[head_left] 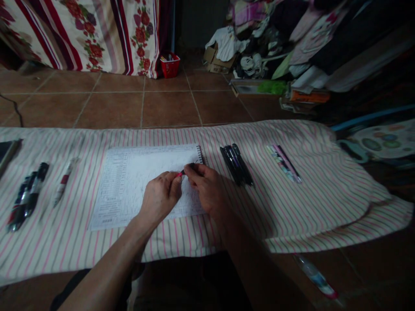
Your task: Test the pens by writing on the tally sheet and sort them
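Note:
Over a spiral-bound pad [139, 185] covered in fine writing or print, both my hands meet on one small pen [182, 173]. A pink or red bit of it shows beside my left thumb, and its dark part runs toward my right fingers. My left hand [162, 191] is closed around the pinkish end. Thumb and fingers of my right hand [205, 183] pinch the dark end. Most of the pen is hidden by the fingers. Just right of the pad lie several dark pens [236, 165] side by side.
Slim pastel and dark pens [285, 164] rest farther right on the striped cloth [324, 203]. At left are a red-and-white pen [63, 185] and several thick markers [27, 196]. A plastic bottle [316, 275] lies on the floor; a red basket [170, 65] stands beyond the cloth.

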{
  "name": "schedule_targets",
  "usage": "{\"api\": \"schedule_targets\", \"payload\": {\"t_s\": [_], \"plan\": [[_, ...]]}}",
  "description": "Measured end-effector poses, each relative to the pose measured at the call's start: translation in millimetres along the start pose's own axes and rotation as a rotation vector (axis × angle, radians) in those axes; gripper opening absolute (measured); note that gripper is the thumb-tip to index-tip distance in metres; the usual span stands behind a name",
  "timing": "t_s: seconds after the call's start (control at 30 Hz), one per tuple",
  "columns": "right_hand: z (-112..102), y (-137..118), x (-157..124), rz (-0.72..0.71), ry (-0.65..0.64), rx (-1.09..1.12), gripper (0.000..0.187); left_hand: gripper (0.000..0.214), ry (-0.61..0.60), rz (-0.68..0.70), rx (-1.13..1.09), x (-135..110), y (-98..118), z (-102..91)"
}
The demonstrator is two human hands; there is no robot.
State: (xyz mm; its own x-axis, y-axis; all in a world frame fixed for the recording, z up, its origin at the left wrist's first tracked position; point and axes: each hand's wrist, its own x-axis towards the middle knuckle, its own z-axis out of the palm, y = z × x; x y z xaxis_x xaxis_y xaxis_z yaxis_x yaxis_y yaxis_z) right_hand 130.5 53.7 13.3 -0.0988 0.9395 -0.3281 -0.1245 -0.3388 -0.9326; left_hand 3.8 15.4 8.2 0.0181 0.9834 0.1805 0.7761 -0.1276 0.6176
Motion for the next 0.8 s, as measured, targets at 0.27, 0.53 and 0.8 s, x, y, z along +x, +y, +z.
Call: {"api": "schedule_targets", "payload": {"t_s": [0.27, 0.53, 0.8], "plan": [[0.1, -3.1, 0.0, 0.036, -0.121, 0.175, 0.036, 0.027, 0.003, -0.030, -0.026, 0.5, -0.3, -1.2], [-0.1, -0.1, 1.5, 0.047, 0.017, 0.070, 0.031, 0.029, 0.010, -0.006, 0.045, 0.6, 1.0, -0.2], [0.1, -3.3, 1.0, -0.007, -0.087, 0.142, 0.027, 0.030, 0.031, -0.011, 0.075, 3.1, -2.2, -0.5]]}}
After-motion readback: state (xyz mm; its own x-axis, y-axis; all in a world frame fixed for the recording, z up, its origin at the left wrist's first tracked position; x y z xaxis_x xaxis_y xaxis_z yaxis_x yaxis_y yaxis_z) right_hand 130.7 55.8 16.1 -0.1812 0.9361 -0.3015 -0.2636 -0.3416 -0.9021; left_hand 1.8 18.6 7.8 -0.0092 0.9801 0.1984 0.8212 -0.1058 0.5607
